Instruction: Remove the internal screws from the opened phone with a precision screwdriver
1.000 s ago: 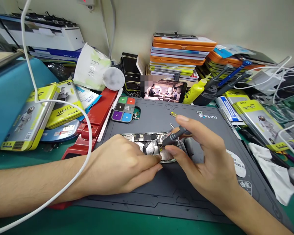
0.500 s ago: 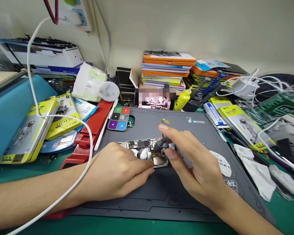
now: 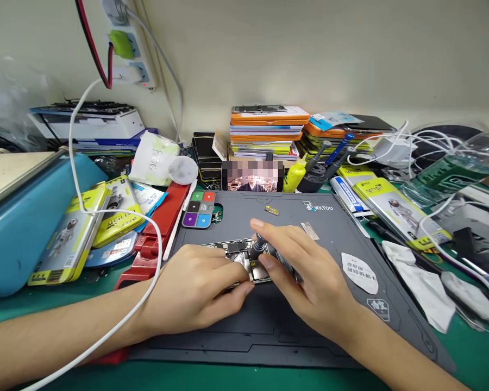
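Note:
An opened phone (image 3: 237,248) with its circuit board and inner parts bare lies on the dark grey work mat (image 3: 228,342). My left hand (image 3: 204,282) grips the phone's near edge, its fingers curled over the casing. My right hand (image 3: 301,266) holds a dark screwdriver (image 3: 258,247) between thumb and fingers, with the index finger over its top end. The screwdriver stands nearly upright over the right part of the phone; its tip is too small to make out. Beyond the hands lies a small gold-coloured part (image 3: 272,210).
A colour-blocked screw tray (image 3: 199,209) sits at the mat's far left. Behind the mat are a propped phone playing video (image 3: 252,182), a yellow bottle (image 3: 295,175) and a tool holder (image 3: 313,180). A white cable (image 3: 157,260) crosses over my left forearm. Battery boxes (image 3: 399,209) flank the mat.
The camera view has tilted up slightly. My right hand has come a little closer to my left, its index finger still at the screwdriver's top. The left hand keeps its grip on the phone.

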Available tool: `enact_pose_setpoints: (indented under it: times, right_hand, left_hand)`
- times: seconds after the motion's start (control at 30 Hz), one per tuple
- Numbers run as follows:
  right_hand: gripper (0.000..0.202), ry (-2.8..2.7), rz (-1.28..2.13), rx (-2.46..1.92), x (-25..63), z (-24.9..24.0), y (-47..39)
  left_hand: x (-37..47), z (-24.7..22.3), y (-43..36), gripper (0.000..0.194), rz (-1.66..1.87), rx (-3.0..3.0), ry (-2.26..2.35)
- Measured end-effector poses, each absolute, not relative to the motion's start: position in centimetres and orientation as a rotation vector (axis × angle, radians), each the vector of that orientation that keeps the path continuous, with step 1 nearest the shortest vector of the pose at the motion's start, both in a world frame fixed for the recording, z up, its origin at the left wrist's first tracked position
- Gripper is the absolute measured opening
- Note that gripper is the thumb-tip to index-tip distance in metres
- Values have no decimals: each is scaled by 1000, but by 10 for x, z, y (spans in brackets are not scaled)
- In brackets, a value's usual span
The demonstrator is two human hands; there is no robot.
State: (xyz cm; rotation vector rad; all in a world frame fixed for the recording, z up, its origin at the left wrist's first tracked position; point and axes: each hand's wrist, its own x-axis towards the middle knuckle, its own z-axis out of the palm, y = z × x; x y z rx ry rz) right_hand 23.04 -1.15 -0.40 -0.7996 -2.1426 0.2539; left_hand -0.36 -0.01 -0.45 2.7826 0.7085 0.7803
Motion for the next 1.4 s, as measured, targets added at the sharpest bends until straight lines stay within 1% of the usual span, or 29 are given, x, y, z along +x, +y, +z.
enact_pose_setpoints:
  times: [0.23, 0.37, 0.43, 0.53, 0.57, 0.63, 0.7, 0.77, 1.0, 1.2, 1.3, 1.4]
  right_hand:
    - [63, -2143, 243, -828, 230, -6, -12]
    - [64, -2142, 219, -834, 231, -8, -11]
    - [64, -2141, 208, -846, 230, -8, -10]
    - [64, -2135, 203, -870, 229, -9, -8]
    - [65, -2130, 205, -876, 228, -10, -8]
    - [65, -2119, 206, -880, 228, -10, -8]
    - [64, -2108, 205, -875, 228, -11, -8]
    - [62, -2091, 202, -862, 229, -11, -9]
    - [66, -1955, 206, -780, 232, -9, -19]
    - [64, -1994, 216, -698, 231, -7, -27]
    - [66, -2047, 206, -642, 230, -9, -29]
    - [69, -2106, 186, -571, 230, -11, -27]
  left_hand:
    - [0, -3, 0, 34, 868, 2858, 683]
    - [-5, 1, 1, 31, 925, 2910, 805]
    - [-12, 6, 0, 26, 794, 2987, 841]
    - [-27, 12, -4, 16, 470, 2953, 866]
    - [-33, 12, -6, 18, 389, 2922, 895]
    - [-43, 9, -11, 36, 319, 2900, 951]
    - [-50, 4, -16, 50, 294, 2892, 970]
    - [-53, -2, -20, 58, 303, 2847, 1062]
    - [-43, 0, -30, 61, 375, 2730, 1232]
    - [-20, 6, -31, 66, 351, 2748, 1428]
    - [-4, 10, -30, 62, 246, 2721, 1605]
    - [13, 10, -27, 60, 250, 2694, 1673]
